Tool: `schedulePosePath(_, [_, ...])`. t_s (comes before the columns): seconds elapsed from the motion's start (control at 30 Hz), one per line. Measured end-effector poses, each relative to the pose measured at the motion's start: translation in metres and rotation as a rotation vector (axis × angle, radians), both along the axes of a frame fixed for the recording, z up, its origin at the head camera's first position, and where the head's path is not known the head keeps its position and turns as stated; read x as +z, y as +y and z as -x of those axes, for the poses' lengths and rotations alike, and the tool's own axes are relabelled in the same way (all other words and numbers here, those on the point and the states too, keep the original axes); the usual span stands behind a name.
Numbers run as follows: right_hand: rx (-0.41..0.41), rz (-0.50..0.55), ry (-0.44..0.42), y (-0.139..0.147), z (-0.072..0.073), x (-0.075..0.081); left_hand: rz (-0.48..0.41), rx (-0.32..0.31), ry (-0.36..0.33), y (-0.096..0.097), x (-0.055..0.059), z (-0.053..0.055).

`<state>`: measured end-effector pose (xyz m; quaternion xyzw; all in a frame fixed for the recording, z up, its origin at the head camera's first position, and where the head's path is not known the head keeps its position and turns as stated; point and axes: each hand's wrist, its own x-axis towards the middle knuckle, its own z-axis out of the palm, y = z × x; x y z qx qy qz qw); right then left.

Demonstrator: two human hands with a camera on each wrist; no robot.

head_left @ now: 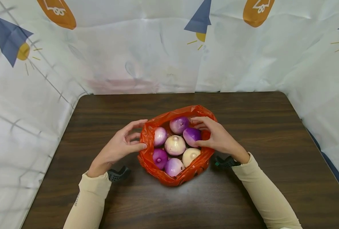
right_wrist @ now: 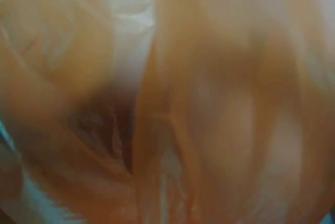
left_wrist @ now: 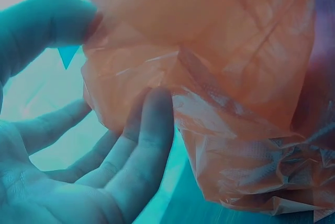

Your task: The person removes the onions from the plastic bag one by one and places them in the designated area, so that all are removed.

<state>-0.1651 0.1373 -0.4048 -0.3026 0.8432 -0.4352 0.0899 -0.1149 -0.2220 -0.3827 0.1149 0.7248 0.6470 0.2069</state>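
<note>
A red plastic bag (head_left: pixel 173 180), its mouth rolled wide, stands mid-table with several peeled onions inside, purple and pale. My left hand (head_left: pixel 119 143) holds the bag's left side, thumb toward the front and fingers toward the back. The left wrist view shows its curved fingers (left_wrist: pixel 152 130) against the thin plastic (left_wrist: pixel 225 30). Inside the bag's right side, my right hand (head_left: pixel 215 135) grips a deep purple onion (head_left: pixel 191 136) between thumb and fingers. A pale onion (head_left: pixel 175 145) sits at the centre of the others. Blurred orange plastic (right_wrist: pixel 225 103) fills the right wrist view, hiding that hand.
The bag stands on a dark wood-grain table (head_left: pixel 252 127) with rounded far corners. White sheeting (head_left: pixel 146 51) with printed rockets hangs behind and along both sides. Dark bands (head_left: pixel 227 162) show at the wrists, below the light sleeves.
</note>
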Motion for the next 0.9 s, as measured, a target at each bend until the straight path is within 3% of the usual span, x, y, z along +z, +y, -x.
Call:
schedulePosePath(0.47, [-0.001,-0.145,0.013,0.0046,0.0005,-0.0062,-0.07,-0.05,0.023,-0.0009,0.0027,-0.0019])
schedulePosePath(0.9, [0.006,-0.117,0.028,0.005,0.0023,-0.0092,-0.091,-0.057,0.005,-0.0004,0.0053,-0.0047])
